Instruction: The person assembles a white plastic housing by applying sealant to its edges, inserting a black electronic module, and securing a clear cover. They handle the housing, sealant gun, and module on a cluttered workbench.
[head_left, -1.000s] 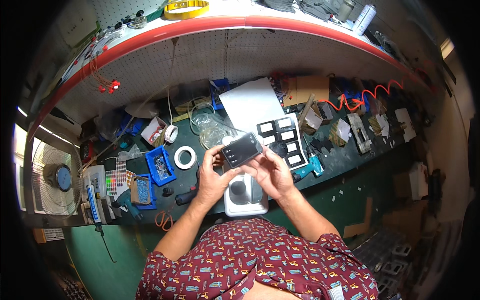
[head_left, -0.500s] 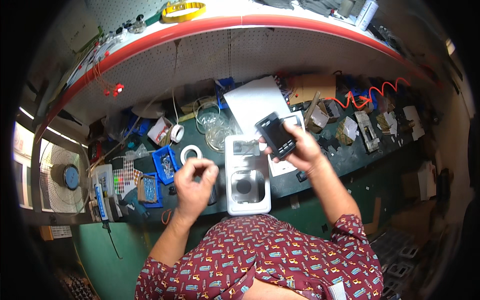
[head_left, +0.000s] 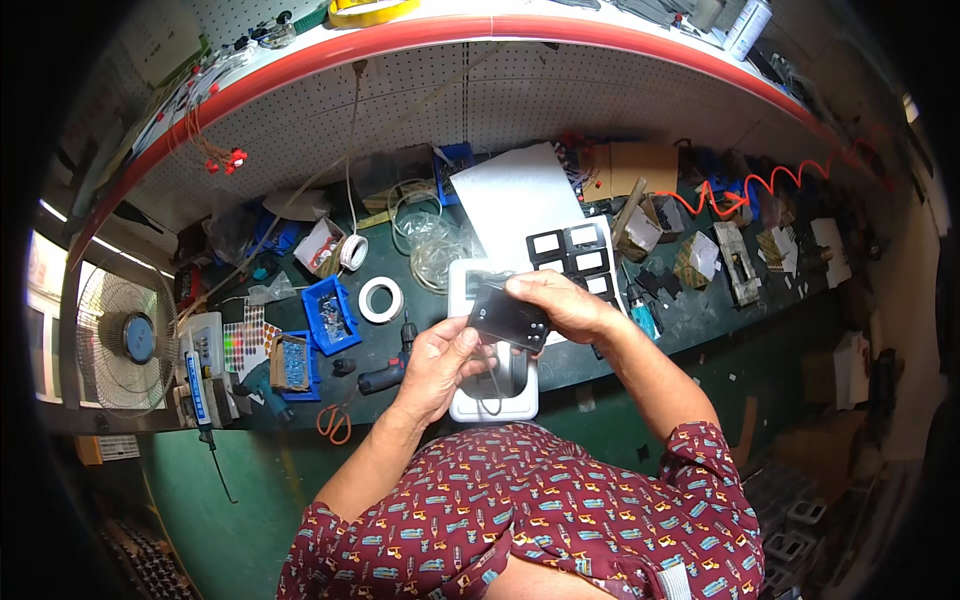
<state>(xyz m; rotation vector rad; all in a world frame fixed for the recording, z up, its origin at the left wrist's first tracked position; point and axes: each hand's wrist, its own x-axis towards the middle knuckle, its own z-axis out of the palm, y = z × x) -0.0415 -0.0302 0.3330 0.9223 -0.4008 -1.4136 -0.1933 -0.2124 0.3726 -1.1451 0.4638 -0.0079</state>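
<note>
My right hand (head_left: 562,308) grips a flat black rectangular panel (head_left: 508,320) with small round marks along one edge, thumb on top. At the panel's left edge, my left hand (head_left: 438,366) is closed, thumb and fingertips pressed on it. Directly below both hands lies a white rounded-corner housing (head_left: 462,407), largely covered by the panel and fingers. A thin grey cable (head_left: 493,392) loops over the housing near my left fingertips; where its upper end goes is hidden.
Left on the bench are a power drill (head_left: 385,376), a white tape roll (head_left: 380,300), blue parts bins (head_left: 330,315) and orange-handled scissors (head_left: 334,424). Several black frames (head_left: 568,252) lie on a white sheet at right. A red-edged shelf (head_left: 490,28) spans above; a fan (head_left: 138,337) stands far left.
My left hand has moved right and taken the panel's edge. The right hand has brought the panel lower and left, over the housing, and turned it. The black frames and drill are now uncovered.
</note>
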